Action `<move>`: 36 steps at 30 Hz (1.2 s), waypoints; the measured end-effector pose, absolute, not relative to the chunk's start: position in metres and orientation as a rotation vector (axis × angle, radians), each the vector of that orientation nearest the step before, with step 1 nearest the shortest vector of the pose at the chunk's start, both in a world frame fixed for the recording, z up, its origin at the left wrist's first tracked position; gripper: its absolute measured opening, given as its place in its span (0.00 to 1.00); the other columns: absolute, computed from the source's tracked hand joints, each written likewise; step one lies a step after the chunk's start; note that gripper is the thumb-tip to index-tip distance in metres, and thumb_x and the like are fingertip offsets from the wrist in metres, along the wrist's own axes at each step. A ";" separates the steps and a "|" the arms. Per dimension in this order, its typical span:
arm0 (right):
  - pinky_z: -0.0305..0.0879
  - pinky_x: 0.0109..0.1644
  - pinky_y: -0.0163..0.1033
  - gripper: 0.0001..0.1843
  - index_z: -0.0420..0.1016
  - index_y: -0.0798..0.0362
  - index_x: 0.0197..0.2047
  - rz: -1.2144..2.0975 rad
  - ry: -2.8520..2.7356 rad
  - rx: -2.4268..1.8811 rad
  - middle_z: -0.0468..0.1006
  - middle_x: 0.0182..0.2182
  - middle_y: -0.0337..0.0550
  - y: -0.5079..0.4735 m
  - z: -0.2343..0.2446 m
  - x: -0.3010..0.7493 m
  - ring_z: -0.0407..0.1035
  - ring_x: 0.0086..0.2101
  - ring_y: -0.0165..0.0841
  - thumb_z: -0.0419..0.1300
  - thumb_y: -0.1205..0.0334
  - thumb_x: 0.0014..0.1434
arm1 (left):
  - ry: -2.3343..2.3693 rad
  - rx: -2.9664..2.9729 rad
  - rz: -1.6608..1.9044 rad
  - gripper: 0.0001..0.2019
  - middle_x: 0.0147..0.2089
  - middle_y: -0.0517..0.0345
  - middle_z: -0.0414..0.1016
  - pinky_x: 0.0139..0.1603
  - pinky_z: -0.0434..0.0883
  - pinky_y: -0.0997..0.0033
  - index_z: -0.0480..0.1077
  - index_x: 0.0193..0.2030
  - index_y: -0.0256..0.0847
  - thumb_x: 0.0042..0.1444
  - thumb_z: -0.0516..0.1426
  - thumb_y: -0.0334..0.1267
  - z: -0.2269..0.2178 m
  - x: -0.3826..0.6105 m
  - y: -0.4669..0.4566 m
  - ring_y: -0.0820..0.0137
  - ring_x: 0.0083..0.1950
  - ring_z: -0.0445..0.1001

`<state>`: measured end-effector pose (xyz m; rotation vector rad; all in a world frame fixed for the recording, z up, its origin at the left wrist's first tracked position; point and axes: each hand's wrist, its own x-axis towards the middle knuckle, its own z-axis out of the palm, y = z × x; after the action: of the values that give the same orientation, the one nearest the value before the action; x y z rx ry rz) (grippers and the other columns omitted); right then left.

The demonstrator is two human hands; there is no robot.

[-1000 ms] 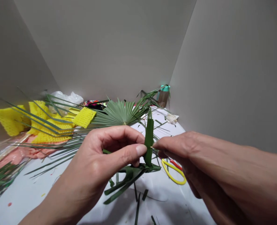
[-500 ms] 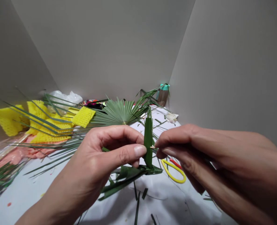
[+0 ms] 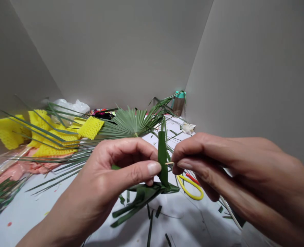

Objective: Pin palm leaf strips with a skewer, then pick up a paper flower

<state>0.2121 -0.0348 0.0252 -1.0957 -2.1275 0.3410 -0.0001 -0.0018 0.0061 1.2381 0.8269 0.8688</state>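
My left hand (image 3: 113, 175) is closed, pinching a folded palm leaf (image 3: 162, 151) between thumb and forefinger. One flat strip of the leaf stands upright, and its folded lower part spreads below my fingers. My right hand (image 3: 229, 168) is closed too, its thumb and forefinger pinching a thin pale stick (image 3: 169, 163). The stick reaches the right edge of the upright strip, just beside my left thumb; whether its tip goes into the leaf, I cannot tell. Under my right fingers lie scissors with a yellow handle (image 3: 190, 188), partly hidden.
A pleated palm frond (image 3: 135, 125) spreads across the white table (image 3: 64, 219). Yellow foam netting (image 3: 52, 140), a clear plastic bag (image 3: 71, 108) and pink material (image 3: 41, 166) are heaped at left. A bottle with a teal lid (image 3: 179, 103) stands in the back corner. Leaf scraps (image 3: 158, 211) are scattered about.
More of the pale stick shows between my right fingertips and the leaf, and it looks slightly bent. My right hand has shifted a little, while my left keeps its pinch.
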 end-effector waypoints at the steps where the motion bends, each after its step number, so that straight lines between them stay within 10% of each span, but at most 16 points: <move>1: 0.55 0.20 0.23 0.08 0.77 0.48 0.39 0.363 -2.124 -1.093 0.77 0.27 0.25 -0.034 0.026 0.212 0.63 0.20 0.17 0.59 0.70 0.68 | 0.824 1.242 0.865 0.04 0.27 0.65 0.71 0.27 0.63 0.78 0.80 0.28 0.44 0.52 0.68 0.33 0.006 0.000 -0.002 0.75 0.29 0.65; 16: 0.67 0.27 0.33 0.19 0.81 0.46 0.37 0.071 -2.192 -1.192 0.74 0.23 0.38 -0.019 0.023 0.191 0.71 0.24 0.32 0.54 0.47 0.72 | 0.830 1.272 0.859 0.06 0.26 0.66 0.72 0.27 0.64 0.80 0.80 0.27 0.46 0.52 0.69 0.33 0.008 0.000 -0.004 0.76 0.28 0.66; 28: 0.56 0.20 0.21 0.12 0.74 0.47 0.37 0.664 -2.148 -1.016 0.64 0.17 0.22 -0.026 0.023 0.214 0.60 0.14 0.16 0.55 0.63 0.73 | 0.843 1.328 0.798 0.04 0.28 0.64 0.75 0.30 0.66 0.77 0.80 0.30 0.47 0.56 0.67 0.38 0.008 -0.003 -0.005 0.73 0.30 0.69; 36: 0.63 0.32 0.23 0.09 0.78 0.52 0.40 0.223 -2.134 -1.044 0.75 0.27 0.27 -0.042 0.030 0.201 0.64 0.23 0.18 0.60 0.73 0.68 | 0.825 1.369 0.876 0.05 0.27 0.67 0.75 0.30 0.66 0.80 0.82 0.28 0.49 0.54 0.68 0.35 0.010 0.000 -0.001 0.74 0.30 0.69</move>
<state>0.2010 -0.0419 0.0299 -1.0440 -2.1340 0.2228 -0.0004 -0.0015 0.0096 1.3690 0.8247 0.8763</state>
